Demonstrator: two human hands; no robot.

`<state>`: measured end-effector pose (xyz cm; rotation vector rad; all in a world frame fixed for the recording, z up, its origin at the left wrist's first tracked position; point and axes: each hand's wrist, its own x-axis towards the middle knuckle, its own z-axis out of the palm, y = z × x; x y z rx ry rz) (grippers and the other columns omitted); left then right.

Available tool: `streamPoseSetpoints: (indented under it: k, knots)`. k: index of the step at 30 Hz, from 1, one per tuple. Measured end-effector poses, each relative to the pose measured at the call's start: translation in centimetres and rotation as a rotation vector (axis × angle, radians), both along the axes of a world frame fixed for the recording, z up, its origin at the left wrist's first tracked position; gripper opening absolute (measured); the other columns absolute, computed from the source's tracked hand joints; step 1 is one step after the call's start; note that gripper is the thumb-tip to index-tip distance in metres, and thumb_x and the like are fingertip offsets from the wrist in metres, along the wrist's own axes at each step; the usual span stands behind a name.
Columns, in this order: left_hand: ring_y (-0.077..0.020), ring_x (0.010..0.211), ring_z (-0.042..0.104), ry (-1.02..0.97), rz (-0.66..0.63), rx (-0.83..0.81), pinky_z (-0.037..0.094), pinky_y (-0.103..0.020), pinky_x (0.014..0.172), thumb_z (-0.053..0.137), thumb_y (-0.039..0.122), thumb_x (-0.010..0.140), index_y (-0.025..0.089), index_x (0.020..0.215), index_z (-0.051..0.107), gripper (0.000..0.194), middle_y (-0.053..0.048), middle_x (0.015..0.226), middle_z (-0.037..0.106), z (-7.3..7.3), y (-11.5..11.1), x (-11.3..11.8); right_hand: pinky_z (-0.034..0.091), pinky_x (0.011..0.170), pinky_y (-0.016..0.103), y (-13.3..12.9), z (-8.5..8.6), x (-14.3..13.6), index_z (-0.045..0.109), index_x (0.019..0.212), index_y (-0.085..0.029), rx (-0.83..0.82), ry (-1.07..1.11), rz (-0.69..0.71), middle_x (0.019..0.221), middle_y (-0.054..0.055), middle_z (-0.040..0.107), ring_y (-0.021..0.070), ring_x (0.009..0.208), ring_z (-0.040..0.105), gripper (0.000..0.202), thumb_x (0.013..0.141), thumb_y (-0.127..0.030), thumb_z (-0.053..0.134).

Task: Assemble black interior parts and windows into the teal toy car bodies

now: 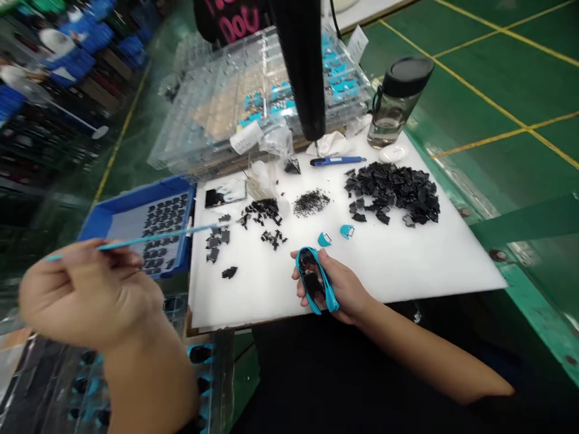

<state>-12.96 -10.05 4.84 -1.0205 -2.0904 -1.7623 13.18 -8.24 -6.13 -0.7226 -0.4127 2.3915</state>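
Observation:
On the left, my left hand [94,295] is closed round a thin light-blue stick [154,237]. The stick points right across the white work mat, and its far tip is too blurred to make out. My right hand [344,283] holds an oval plastic shell [313,280], blue-rimmed with a dark inside, above the front edge of the mat. Two small blue clip-like pieces [347,231] lie just beyond it. Between the hands, small black parts [262,212], flat dark-grey pieces [218,239] and a single black piece [230,272] rest on the mat.
A heap of black plastic parts [398,190] and tiny black bits [311,203] lie on the white mat [407,259]. Behind are a blue-handled knife [338,161], a water bottle [398,102] and clear trays [217,102]. A vertical black tool [302,66] hangs overhead. A blue bin [122,202] stands left.

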Motion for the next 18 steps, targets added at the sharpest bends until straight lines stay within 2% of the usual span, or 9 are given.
streamPoseSetpoints:
  k: [1, 2, 5, 9, 11, 13, 16, 18]
  knots:
    - [-0.0102, 0.051, 0.047, -0.025, 0.029, 0.109, 0.036, -0.026, 0.045, 0.06, 0.05, 0.07, 0.023, 0.07, 0.041, 0.033, 0.005, 0.063, 0.045, -0.2, 1.1, -1.5, 0.06, 0.056, 0.029, 0.0, 0.1, 0.0, 0.066, 0.116, -0.015, -0.004, -0.01, -0.002, 0.089, 0.006, 0.067, 0.0156, 0.063, 0.067, 0.046, 0.098, -0.055, 0.05]
    - [-0.0082, 0.05, 0.046, -0.096, 0.049, 0.131, 0.034, -0.024, 0.044, 0.062, 0.041, 0.071, 0.022, 0.069, 0.041, 0.029, 0.006, 0.063, 0.047, -0.5, 2.2, -2.9, 0.06, 0.056, 0.029, 0.1, 0.2, 0.1, 0.066, 0.116, -0.016, -0.007, -0.02, 0.0, 0.089, 0.006, 0.068, 0.0155, 0.063, 0.067, 0.046, 0.099, -0.054, 0.049]
    - [-0.0041, 0.052, 0.046, -0.342, 0.008, 0.014, 0.036, -0.02, 0.048, 0.057, 0.025, 0.088, 0.016, 0.074, 0.048, 0.019, 0.004, 0.069, 0.056, -2.7, 5.9, -6.1, 0.06, 0.057, 0.028, 0.2, 0.5, 0.2, 0.067, 0.116, -0.017, -0.007, -0.039, 0.004, 0.09, 0.007, 0.068, 0.0155, 0.065, 0.067, 0.044, 0.099, -0.053, 0.049]
    - [-0.005, 0.057, 0.05, -0.601, -0.057, -0.156, 0.043, -0.018, 0.052, 0.058, 0.026, 0.096, 0.012, 0.086, 0.057, 0.017, 0.002, 0.076, 0.059, -6.6, 9.1, -7.2, 0.059, 0.057, 0.029, 0.2, 0.7, 0.4, 0.068, 0.115, -0.017, -0.003, -0.049, -0.018, 0.09, 0.006, 0.068, 0.0154, 0.064, 0.066, 0.045, 0.097, -0.055, 0.052]
    - [-0.0078, 0.064, 0.056, -0.714, -0.087, -0.259, 0.05, -0.021, 0.056, 0.061, 0.031, 0.095, 0.012, 0.098, 0.061, 0.019, 0.0, 0.084, 0.062, -7.7, 9.4, -7.3, 0.059, 0.057, 0.028, 0.2, 0.7, 0.5, 0.068, 0.115, -0.017, -0.003, -0.042, -0.034, 0.089, 0.006, 0.068, 0.0152, 0.063, 0.066, 0.046, 0.096, -0.055, 0.053]
    - [-0.0086, 0.066, 0.058, -0.778, -0.108, -0.337, 0.052, -0.022, 0.057, 0.061, 0.032, 0.095, 0.012, 0.1, 0.062, 0.02, -0.001, 0.085, 0.062, -8.1, 8.8, -7.4, 0.058, 0.057, 0.028, 0.1, 0.6, 0.5, 0.069, 0.115, -0.016, -0.003, -0.02, -0.055, 0.09, 0.006, 0.068, 0.0149, 0.063, 0.065, 0.046, 0.095, -0.056, 0.055]
    - [-0.0056, 0.054, 0.049, -0.761, -0.111, -0.386, 0.044, -0.018, 0.049, 0.062, 0.024, 0.093, 0.012, 0.082, 0.056, 0.017, 0.002, 0.07, 0.054, -7.8, 6.8, -7.5, 0.057, 0.056, 0.027, 0.0, 0.6, 0.9, 0.069, 0.114, -0.018, -0.013, 0.022, -0.104, 0.089, 0.005, 0.067, 0.0144, 0.064, 0.064, 0.048, 0.092, -0.059, 0.058]
    - [-0.0046, 0.049, 0.043, -0.666, -0.099, -0.377, 0.038, -0.018, 0.045, 0.062, 0.024, 0.091, 0.014, 0.081, 0.052, 0.017, 0.005, 0.065, 0.049, -7.2, 5.1, -6.9, 0.056, 0.054, 0.025, 0.0, 0.7, 1.6, 0.069, 0.114, -0.019, -0.015, 0.041, -0.148, 0.091, 0.005, 0.067, 0.0141, 0.064, 0.063, 0.05, 0.09, -0.062, 0.06]
